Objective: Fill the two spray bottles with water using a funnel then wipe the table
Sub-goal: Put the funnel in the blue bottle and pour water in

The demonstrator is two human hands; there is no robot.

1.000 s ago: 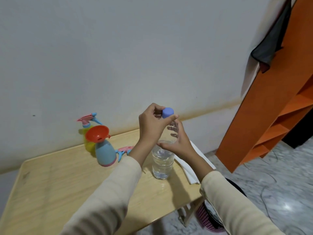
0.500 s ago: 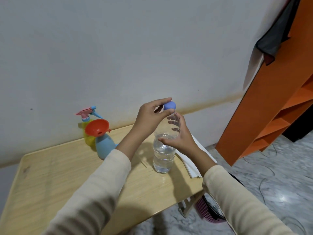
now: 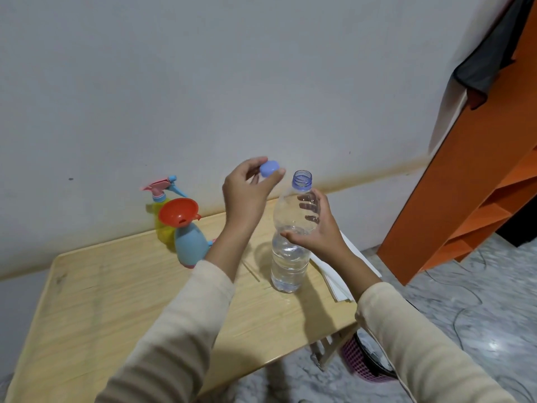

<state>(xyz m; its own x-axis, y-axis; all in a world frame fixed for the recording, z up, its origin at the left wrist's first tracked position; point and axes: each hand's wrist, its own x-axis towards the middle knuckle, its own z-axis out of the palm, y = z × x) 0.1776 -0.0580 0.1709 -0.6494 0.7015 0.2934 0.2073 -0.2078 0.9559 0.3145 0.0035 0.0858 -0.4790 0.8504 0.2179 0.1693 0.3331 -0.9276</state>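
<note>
We see our left hand point(image 3: 247, 193) up in the air. Its fingers pinch a small blue cap point(image 3: 269, 169), just beside the open top of a clear water bottle point(image 3: 290, 257). The cap is off and does not touch the bottle. Our right hand point(image 3: 316, 231) has its fingers curled round the upper part of the bottle. The bottle stands upright on the wooden surface point(image 3: 116, 301) and is about half full of water.

Back by the wall, an orange funnel point(image 3: 177, 212) sits in the top of a blue spray bottle point(image 3: 190, 245). A yellow spray bottle point(image 3: 162, 228) with a pink spray head stands right behind it. A white folded thing point(image 3: 337, 283), cloth or paper, lies just right of the water bottle.
</note>
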